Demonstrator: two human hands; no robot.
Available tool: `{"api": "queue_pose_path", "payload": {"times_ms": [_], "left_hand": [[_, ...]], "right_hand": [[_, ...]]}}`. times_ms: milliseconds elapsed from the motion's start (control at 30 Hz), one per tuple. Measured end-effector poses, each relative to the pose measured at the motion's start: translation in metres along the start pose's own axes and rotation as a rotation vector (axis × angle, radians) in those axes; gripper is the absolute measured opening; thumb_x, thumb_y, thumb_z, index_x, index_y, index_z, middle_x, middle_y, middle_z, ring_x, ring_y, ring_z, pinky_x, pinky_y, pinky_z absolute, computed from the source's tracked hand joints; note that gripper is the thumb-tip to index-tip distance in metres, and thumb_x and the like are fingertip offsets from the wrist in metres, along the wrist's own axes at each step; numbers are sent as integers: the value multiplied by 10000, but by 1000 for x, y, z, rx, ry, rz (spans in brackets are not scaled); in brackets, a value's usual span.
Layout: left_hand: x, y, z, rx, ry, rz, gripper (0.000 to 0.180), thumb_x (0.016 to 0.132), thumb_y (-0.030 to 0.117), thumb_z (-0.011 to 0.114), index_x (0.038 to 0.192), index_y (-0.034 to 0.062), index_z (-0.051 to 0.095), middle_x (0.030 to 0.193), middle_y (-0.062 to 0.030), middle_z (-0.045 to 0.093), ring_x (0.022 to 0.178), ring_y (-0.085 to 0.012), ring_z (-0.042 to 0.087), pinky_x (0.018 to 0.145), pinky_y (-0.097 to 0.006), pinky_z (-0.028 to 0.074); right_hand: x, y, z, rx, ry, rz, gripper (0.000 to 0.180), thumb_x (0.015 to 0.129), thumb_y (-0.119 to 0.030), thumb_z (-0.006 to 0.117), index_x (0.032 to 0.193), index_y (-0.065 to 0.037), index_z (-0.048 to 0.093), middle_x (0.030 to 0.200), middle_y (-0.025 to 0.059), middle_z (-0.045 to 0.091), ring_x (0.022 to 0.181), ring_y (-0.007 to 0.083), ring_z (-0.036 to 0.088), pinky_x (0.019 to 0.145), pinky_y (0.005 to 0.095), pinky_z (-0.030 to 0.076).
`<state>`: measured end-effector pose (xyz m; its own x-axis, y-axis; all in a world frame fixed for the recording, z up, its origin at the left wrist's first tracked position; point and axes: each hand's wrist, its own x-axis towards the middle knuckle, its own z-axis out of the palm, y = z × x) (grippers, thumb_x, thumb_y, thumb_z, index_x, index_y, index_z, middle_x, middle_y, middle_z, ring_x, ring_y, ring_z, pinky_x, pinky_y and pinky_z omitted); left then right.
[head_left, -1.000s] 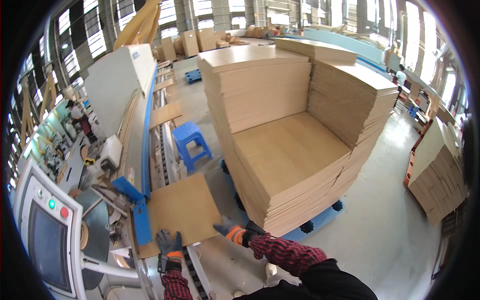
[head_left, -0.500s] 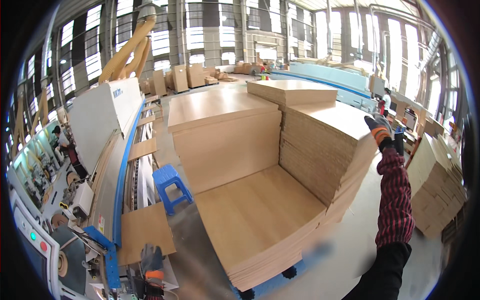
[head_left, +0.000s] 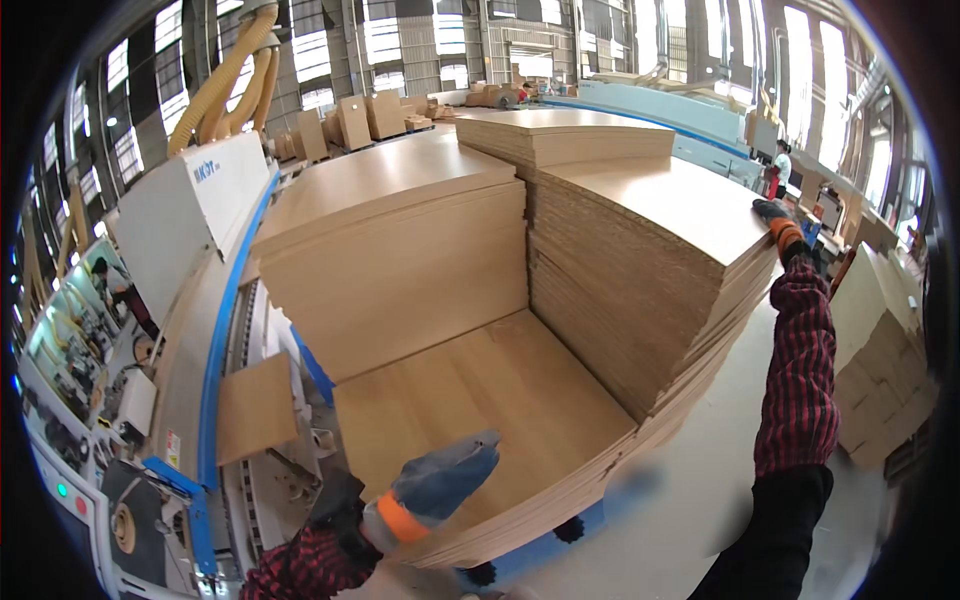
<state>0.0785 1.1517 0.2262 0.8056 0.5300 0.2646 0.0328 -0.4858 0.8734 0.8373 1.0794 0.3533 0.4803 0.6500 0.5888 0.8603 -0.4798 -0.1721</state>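
My left hand (head_left: 440,482), in a grey-blue glove with an orange cuff band, hovers over the near part of a low stack of wooden boards (head_left: 480,390). Its fingers are stretched out, with nothing in them. At the right, my right hand (head_left: 780,222), in a similar glove, grips the outer edge of the top wooden board (head_left: 660,205) on a taller stack. The thumb side is hard to make out. That stack's layered side (head_left: 620,300) faces the low one. Another tall stack (head_left: 400,270) stands behind the low stack on the left.
A long machine with a blue rail (head_left: 213,380) runs along the left, a loose board (head_left: 258,408) beside it. Blue pallet pieces (head_left: 545,545) show under the low stack. More boards (head_left: 880,350) are piled at right. People work at far right (head_left: 781,165) and left (head_left: 118,285).
My left hand has moved right and forward, from beside the machine to over the low stack. My right hand stays at the right stack's edge. The view has shifted closer to the stacks.
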Motion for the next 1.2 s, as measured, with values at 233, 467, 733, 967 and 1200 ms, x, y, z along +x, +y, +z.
{"api": "queue_pose_path", "payload": {"times_ms": [233, 467, 733, 967, 1200], "left_hand": [[58, 6, 29, -350, -33, -4, 348, 884, 151, 470, 1206, 20, 451, 1236, -114, 470, 1136, -199, 454, 964, -267, 338], [188, 74, 88, -308, 223, -44, 531, 892, 394, 382, 1286, 39, 361, 1352, -146, 316, 1265, -243, 271, 1028, -296, 215], [220, 136, 107, -316, 589, -99, 346, 870, 222, 408, 1152, 26, 450, 1087, -98, 512, 1026, -190, 460, 933, -282, 310], [128, 144, 80, -559, 708, -177, 488, 779, 220, 560, 1179, -29, 435, 957, -85, 560, 835, -152, 474, 752, -259, 392], [-63, 125, 67, -886, 725, -63, 564, 766, 124, 520, 1272, -42, 333, 1095, -97, 517, 973, -131, 469, 835, -251, 382]], "right_hand": [[56, 79, 25, -195, -265, -191, 372, 899, -226, 343, 1191, -45, 486, 1246, 105, 474, 1172, 206, 417, 1002, 304, 296], [29, 59, -9, -174, -310, -368, 344, 886, -164, 348, 1159, -27, 506, 1192, 121, 514, 1128, 225, 462, 969, 304, 333], [-66, 17, -79, 55, -282, -439, 331, 877, -146, 366, 1150, -27, 512, 1171, 136, 524, 1104, 233, 481, 950, 309, 352], [-146, -36, -157, 520, -619, -507, 705, 711, -79, 617, 1333, -56, 287, 1293, 89, 404, 1136, 152, 406, 813, 252, 425], [-219, -146, -178, 120, -514, -620, 556, 733, -154, 565, 1239, -21, 374, 1207, 142, 455, 1086, 212, 456, 851, 293, 411]]}}
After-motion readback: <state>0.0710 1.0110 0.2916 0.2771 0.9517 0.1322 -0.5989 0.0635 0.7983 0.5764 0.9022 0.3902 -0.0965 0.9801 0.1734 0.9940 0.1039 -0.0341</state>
